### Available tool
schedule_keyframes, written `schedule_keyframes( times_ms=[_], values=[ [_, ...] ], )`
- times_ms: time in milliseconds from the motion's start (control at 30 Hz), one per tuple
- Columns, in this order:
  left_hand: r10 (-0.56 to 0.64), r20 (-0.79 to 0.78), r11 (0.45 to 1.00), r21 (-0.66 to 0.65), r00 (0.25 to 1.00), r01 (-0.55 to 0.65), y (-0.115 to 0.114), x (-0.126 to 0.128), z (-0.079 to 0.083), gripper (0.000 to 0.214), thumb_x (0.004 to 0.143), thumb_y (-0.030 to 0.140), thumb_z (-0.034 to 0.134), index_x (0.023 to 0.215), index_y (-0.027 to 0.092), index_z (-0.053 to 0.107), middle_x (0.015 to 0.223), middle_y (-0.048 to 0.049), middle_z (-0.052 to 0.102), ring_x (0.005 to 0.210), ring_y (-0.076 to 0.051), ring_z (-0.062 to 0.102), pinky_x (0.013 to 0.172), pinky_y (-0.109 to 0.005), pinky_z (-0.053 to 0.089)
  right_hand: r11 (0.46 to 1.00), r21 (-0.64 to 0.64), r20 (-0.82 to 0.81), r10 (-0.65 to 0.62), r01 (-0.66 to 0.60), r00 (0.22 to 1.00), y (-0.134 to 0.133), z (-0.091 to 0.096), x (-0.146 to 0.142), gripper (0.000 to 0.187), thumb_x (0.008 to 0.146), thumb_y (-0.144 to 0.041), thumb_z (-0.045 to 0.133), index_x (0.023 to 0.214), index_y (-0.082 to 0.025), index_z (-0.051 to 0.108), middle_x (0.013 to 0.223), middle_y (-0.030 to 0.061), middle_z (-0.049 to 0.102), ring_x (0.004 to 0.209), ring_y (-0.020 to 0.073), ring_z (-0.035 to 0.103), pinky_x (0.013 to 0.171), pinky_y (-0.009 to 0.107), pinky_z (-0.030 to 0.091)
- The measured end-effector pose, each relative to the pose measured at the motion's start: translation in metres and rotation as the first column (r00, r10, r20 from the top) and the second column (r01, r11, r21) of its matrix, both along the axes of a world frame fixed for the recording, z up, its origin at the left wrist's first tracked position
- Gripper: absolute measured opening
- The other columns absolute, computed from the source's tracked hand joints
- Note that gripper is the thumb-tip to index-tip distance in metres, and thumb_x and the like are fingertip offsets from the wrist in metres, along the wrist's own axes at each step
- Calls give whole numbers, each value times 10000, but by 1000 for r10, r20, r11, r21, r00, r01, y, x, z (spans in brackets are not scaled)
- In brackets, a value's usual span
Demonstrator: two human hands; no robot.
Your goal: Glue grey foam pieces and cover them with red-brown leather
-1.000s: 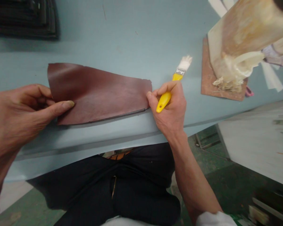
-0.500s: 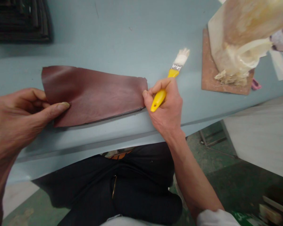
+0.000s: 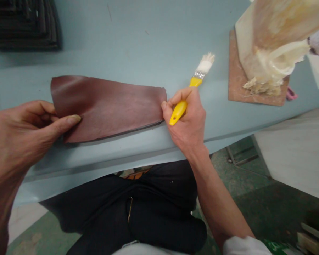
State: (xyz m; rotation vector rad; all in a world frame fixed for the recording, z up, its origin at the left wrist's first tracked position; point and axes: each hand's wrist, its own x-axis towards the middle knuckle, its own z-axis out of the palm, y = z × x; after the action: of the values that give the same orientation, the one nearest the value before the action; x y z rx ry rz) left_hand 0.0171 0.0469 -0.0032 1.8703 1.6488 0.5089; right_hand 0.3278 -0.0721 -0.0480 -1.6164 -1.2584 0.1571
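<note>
Sheet [image 3: 111,109], brown, at the near edge of the tabletop [image 3: 138,46]; pinched at its wide end in the fingers of the left hand [image 3: 22,134], at its narrow end in those of the right hand [image 3: 190,124], curled also around a yellow brush [image 3: 178,112].

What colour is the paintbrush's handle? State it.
Yellow; the paintbrush's handle shows best in the head view.

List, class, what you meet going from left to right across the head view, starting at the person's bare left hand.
Bare left hand → tapering, reddish-brown, leather-like sheet → bare right hand gripping a yellow-handled, pale-bristled brush → flat brown board → small pink scrap.
</note>
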Motion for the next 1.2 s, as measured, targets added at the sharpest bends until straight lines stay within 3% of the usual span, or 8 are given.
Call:
schedule_keyframes(
  times_ms=[133,733,1200],
  values=[
    [-32,74,999,11,997,31,-3,5,1,366,731,510,868,848,193,729,751,10,677,615,-94,545,472,-155,381,1000,8,1,-6,6,1000,1,0,0,171,968,-255,653,960,-269,483,840,-43,599,690,120,572,610,269,521],
    [32,39,999,5,999,-32,-10,14,11,396,711,546,854,836,187,744,745,7,682,606,-94,528,473,-169,372,999,34,-23,-10,11,1000,1,-1,-2,174,963,-254,651,975,-278,478,850,-44,608,708,135,590,647,294,533],
    [14,23,999,29,1000,-14,-6,7,3,417,715,558,861,829,180,725,718,14,662,588,-86,526,466,-152,369,999,39,-22,-12,13,1000,0,2,-3,159,969,-246,642,964,-271,484,844,-46,617,691,120,591,621,272,538]
  ],
)
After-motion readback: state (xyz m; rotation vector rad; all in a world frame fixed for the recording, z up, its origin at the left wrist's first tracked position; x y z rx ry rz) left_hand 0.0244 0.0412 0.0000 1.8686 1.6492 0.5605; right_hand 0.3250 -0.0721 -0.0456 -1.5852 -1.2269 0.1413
